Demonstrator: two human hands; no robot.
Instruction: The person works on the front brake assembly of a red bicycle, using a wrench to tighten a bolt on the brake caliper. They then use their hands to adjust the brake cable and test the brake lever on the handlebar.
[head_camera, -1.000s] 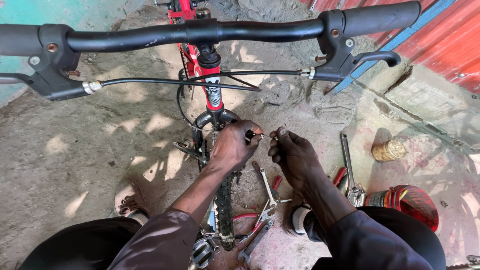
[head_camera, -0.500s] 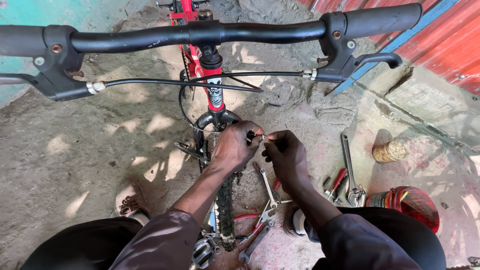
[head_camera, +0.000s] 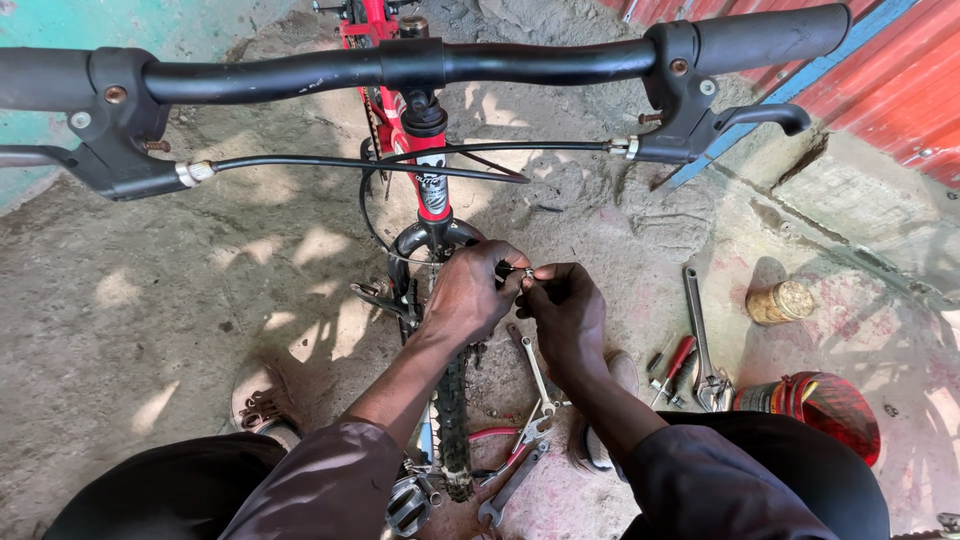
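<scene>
Both the left hand (head_camera: 470, 300) and right hand (head_camera: 565, 312) pinch a small metal fitting (head_camera: 526, 273) above the front tyre (head_camera: 455, 420).

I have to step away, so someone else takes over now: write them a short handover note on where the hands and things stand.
Left hand and right hand meet at a small metal fitting beside the front tyre, both pinching it.
The bicycle's handlebar is nearest the camera.
Pliers and a spanner lie on the ground below the hands; an adjustable wrench and red screwdriver lie to the right.
Whether the fitting is tight cannot be told.
</scene>
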